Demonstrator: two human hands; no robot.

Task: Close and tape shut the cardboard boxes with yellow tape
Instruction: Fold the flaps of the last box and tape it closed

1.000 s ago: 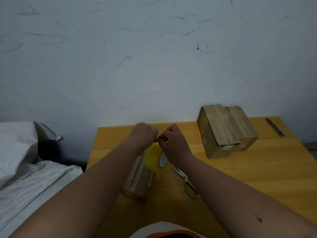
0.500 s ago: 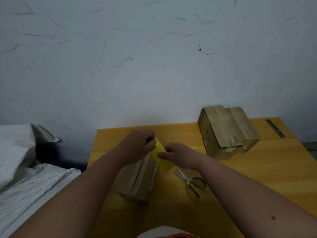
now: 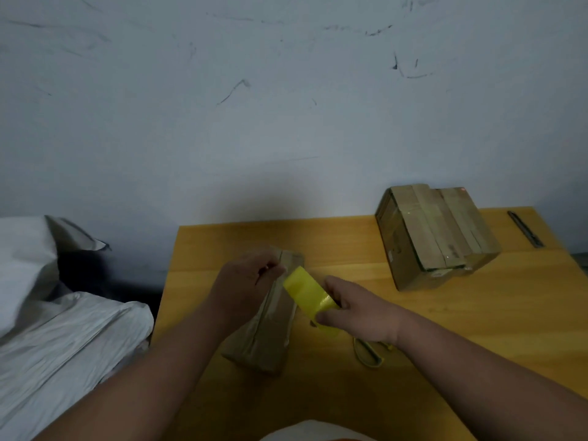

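Note:
A narrow cardboard box (image 3: 270,329) lies lengthwise on the wooden table (image 3: 477,329) in front of me. My left hand (image 3: 245,281) pinches the free end of a strip of yellow tape (image 3: 307,292) above the box's far end. My right hand (image 3: 359,308) grips the yellow tape roll (image 3: 327,327), mostly hidden under its fingers, to the right of the box. The strip stretches between my two hands.
A stack of taped cardboard boxes (image 3: 436,237) stands at the back right. Yellow-handled scissors (image 3: 369,353) lie under my right wrist. A dark utility knife (image 3: 525,229) lies near the far right edge. White bedding (image 3: 63,329) is left of the table.
My hands have moved apart, drawing out a longer strip of yellow tape. The right hand with the roll moved down and right; the view tilted downward.

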